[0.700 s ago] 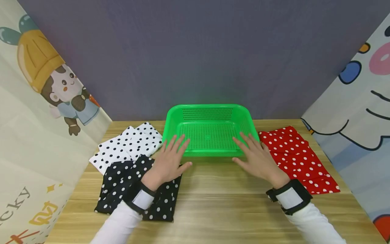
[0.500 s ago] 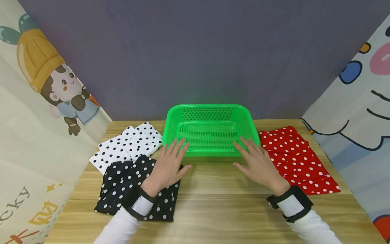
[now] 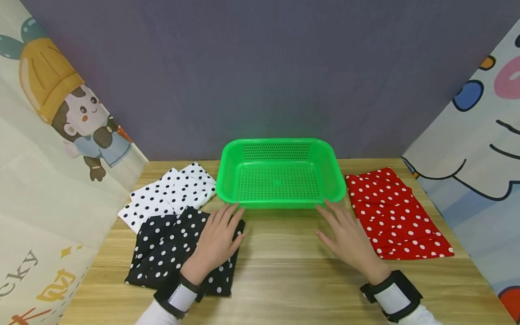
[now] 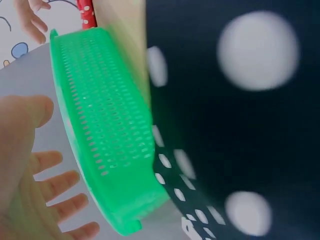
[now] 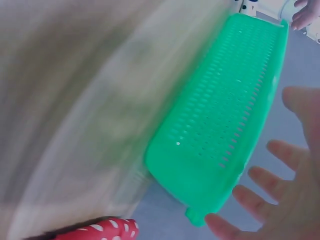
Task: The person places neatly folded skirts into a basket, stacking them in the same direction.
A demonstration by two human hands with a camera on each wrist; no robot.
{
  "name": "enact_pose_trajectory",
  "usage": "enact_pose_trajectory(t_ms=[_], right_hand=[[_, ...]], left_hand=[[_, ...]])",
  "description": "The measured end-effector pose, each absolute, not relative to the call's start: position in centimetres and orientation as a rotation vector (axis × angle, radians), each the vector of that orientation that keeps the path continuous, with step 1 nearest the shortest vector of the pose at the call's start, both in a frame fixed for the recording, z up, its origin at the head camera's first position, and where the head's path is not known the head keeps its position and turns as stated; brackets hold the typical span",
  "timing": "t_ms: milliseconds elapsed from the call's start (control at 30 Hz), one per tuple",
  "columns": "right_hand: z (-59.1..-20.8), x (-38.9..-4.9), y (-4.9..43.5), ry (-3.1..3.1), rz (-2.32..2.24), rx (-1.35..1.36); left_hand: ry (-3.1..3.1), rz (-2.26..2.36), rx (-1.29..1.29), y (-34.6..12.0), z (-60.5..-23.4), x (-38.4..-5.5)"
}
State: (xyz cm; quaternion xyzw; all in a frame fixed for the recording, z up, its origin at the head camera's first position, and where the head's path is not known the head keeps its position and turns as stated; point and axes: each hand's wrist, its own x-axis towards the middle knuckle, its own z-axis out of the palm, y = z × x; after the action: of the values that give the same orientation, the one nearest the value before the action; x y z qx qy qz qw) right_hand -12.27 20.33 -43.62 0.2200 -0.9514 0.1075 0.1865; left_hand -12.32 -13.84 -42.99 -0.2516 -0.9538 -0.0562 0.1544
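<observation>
My left hand (image 3: 215, 239) hovers with spread, relaxed fingers over the black cloth with white dots (image 3: 162, 253), near the front left of a green plastic basket (image 3: 280, 180). Nothing is in its grasp. The right hand (image 3: 349, 234), also spread and holding nothing, hangs in front of the basket's right corner, beside a red cloth with white dots (image 3: 400, 216). In the left wrist view the fingers (image 4: 65, 187) show in front of the basket's perforated side (image 4: 105, 110). The right wrist view has the fingers (image 5: 270, 182) close to the basket rim.
A white cloth with black dots (image 3: 174, 189) lies at the back left, partly under the black one. Everything stands on a wooden table (image 3: 292, 280). A grey wall (image 3: 276, 72) rises right behind the basket, and printed curtains (image 3: 53, 180) flank both sides.
Both hands have drawn back from over the basket's front rim toward the person, fingers still spread. The basket and cloths have stayed in place.
</observation>
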Motion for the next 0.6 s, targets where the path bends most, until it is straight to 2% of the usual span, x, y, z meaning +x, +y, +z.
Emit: enact_pose_trajectory(t_ms=[300, 600], right_hand=[[-45.1, -12.0, 20.2, -2.631, 0.393, 0.65], [-46.3, -12.0, 18.0, -2.648, 0.405, 0.693]], left_hand=[[-2.724, -0.217, -0.623, -15.9, -44.3, -11.3], [-2.793, -0.25, -0.523, -18.0, -45.1, -10.7]])
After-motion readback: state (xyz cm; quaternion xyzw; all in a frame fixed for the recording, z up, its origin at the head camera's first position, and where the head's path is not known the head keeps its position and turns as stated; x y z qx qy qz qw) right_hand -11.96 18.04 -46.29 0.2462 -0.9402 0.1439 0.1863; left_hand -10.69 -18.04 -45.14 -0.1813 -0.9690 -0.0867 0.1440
